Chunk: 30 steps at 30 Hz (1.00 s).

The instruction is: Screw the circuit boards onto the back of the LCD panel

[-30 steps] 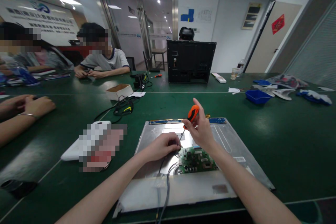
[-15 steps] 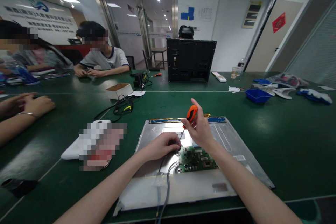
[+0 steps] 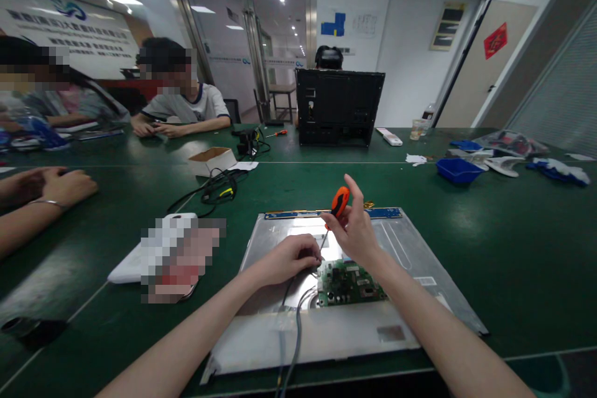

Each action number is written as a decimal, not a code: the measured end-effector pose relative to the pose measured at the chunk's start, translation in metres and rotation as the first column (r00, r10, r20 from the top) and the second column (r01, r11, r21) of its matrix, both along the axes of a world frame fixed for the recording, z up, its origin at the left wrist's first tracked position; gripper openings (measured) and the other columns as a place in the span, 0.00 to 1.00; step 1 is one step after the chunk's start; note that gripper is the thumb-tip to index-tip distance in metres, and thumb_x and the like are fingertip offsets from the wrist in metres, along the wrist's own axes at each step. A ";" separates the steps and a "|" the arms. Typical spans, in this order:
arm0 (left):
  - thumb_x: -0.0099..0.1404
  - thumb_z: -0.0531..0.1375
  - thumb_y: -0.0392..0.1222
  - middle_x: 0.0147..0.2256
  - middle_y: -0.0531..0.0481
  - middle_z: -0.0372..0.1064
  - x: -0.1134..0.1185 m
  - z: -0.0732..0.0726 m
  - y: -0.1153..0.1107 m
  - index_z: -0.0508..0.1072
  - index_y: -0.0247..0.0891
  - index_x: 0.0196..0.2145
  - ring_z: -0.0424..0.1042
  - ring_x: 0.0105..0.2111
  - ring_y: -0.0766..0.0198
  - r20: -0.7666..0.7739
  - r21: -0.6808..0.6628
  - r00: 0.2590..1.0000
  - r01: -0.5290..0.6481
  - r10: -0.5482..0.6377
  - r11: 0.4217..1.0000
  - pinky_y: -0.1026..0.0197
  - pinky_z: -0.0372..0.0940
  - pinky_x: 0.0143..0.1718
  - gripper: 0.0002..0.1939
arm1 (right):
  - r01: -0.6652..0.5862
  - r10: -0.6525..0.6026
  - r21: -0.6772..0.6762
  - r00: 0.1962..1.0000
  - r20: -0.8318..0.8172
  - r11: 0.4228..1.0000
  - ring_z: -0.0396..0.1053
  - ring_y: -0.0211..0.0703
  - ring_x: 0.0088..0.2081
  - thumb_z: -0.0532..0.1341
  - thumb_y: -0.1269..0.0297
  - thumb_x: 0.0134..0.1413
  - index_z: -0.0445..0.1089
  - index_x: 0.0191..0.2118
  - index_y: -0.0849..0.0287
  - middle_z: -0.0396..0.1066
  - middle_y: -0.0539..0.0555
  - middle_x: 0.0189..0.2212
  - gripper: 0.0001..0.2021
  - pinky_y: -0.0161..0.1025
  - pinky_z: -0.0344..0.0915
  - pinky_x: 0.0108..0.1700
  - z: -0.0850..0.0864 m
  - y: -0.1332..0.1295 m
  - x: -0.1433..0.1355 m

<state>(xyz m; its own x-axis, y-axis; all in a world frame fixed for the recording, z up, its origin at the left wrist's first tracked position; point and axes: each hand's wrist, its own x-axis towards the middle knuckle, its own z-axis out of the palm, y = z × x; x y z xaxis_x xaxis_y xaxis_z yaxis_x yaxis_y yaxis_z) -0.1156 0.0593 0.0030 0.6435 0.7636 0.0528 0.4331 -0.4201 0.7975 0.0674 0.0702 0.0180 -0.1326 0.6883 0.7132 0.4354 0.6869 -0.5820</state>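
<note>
An orange and black screwdriver (image 3: 340,201) is held by its handle in my right hand (image 3: 357,230), index finger raised. Its shaft slants down to the upper left corner of a green circuit board (image 3: 349,283). There my left hand (image 3: 291,258) has its fingers pinched together beside the tip; whatever they hold is hidden. The board sits on a flat silver metal panel (image 3: 405,242) with a blue strip (image 3: 385,212) along its far edge. Grey cables (image 3: 298,329) run from near the board over the panel's near edge.
Phones (image 3: 186,261), a coiled black cable (image 3: 217,189) and an open box (image 3: 212,161) are on the left. A black monitor casing (image 3: 340,106) stands behind, a blue tray (image 3: 459,170) to the right. Another person's hands (image 3: 69,189) rest at far left.
The screwdriver handle and my right hand have shifted very slightly. My left hand stays at the board's corner.
</note>
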 end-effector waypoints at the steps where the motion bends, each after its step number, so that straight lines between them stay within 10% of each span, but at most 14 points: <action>1: 0.61 0.59 0.34 0.29 0.53 0.68 0.000 0.000 0.000 0.72 0.36 0.31 0.67 0.30 0.64 0.000 0.003 1.000 0.001 0.000 1.000 0.64 0.62 0.34 0.02 | -0.017 0.017 0.019 1.000 0.014 1.000 0.59 0.36 0.16 0.55 0.54 0.63 0.38 0.66 0.61 0.63 0.42 0.20 0.34 0.32 0.53 0.20 -0.001 0.000 0.000; 30: 0.63 0.58 0.35 0.37 0.49 0.73 -0.005 -0.010 0.004 0.73 0.36 0.37 0.69 0.36 0.60 -0.034 0.057 0.999 0.023 -0.021 0.998 0.59 0.65 0.41 0.05 | -0.154 0.091 0.232 0.961 0.263 0.961 0.65 0.37 0.22 0.53 0.65 0.62 0.43 0.67 0.56 0.72 0.52 0.32 0.30 0.35 0.62 0.24 0.004 -0.012 0.000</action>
